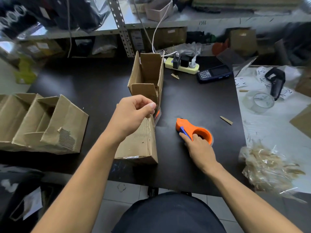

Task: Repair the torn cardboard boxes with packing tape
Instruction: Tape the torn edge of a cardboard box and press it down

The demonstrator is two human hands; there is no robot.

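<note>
While the left hand [133, 113] is held above the open cardboard box [144, 105] lying at the centre of the dark surface [84, 84], its fingers are curled, thumb meeting forefinger; whether tape is pinched cannot be told. The right hand [199, 148] is laid on the orange tape dispenser [193, 130], fingers extended. "A-2" is read on paper slips [286, 94] at right; "1516" is marked on the shelf edge [202, 23].

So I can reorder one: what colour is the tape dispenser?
Orange tape dispenser, blue lever; head view.
</note>
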